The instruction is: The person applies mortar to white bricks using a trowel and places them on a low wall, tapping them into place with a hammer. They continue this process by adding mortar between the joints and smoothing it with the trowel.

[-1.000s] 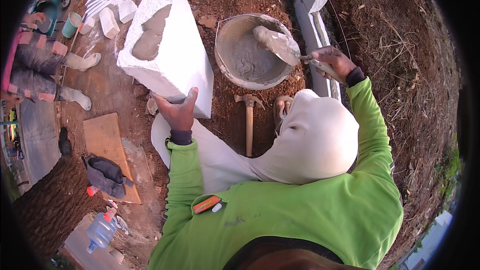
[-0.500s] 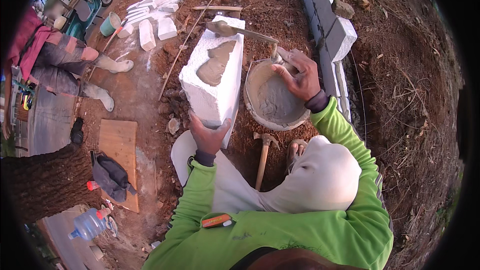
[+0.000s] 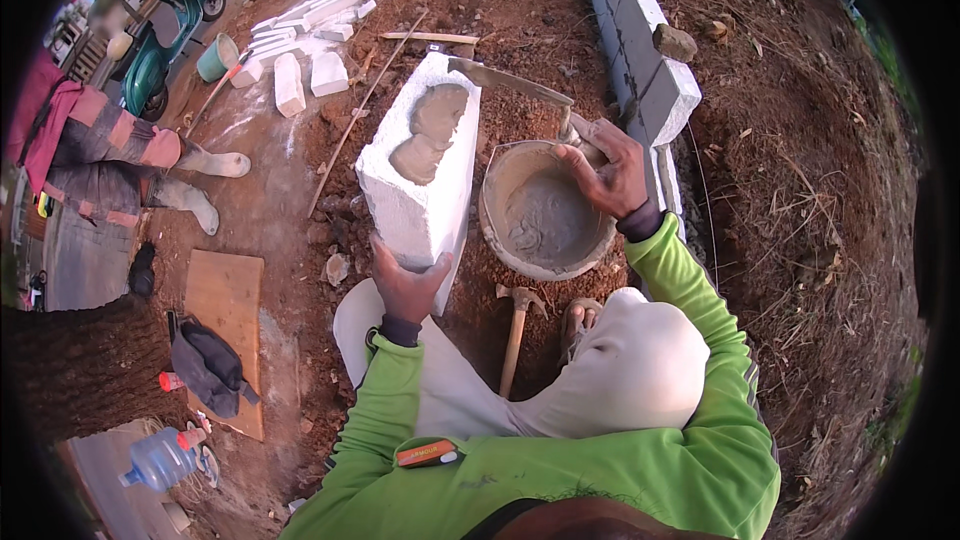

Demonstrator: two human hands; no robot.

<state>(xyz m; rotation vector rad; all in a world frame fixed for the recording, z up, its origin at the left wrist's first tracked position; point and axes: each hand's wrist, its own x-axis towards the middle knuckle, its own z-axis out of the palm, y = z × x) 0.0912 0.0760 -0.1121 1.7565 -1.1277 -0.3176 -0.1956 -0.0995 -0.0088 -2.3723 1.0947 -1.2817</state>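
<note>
My left hand (image 3: 410, 278) grips the lower end of a white lightweight block (image 3: 410, 210), tilted on the soil, with grey mortar (image 3: 425, 135) spread on its upper face. My right hand (image 3: 605, 165) holds a trowel (image 3: 515, 80) by its handle, the blade reaching over the block's far end. Below that hand is a round bucket (image 3: 548, 258) of wet mortar. A claw hammer (image 3: 515, 335) lies in the dirt between block and my foot.
A block wall (image 3: 665, 100) runs along the right. Cut white pieces (image 3: 320, 8), a green bucket (image 3: 215, 58) and a scooter (image 3: 160, 50) are behind. At left: another person's legs (image 3: 150, 165), a tree trunk (image 3: 80, 370), board (image 3: 225, 280), bag (image 3: 205, 360) and water jug (image 3: 165, 460).
My right hand has lifted the trowel from the bucket and swung it leftward over the block. The mortar patch now looks lumpier and longer. The view has shifted, showing more of the street.
</note>
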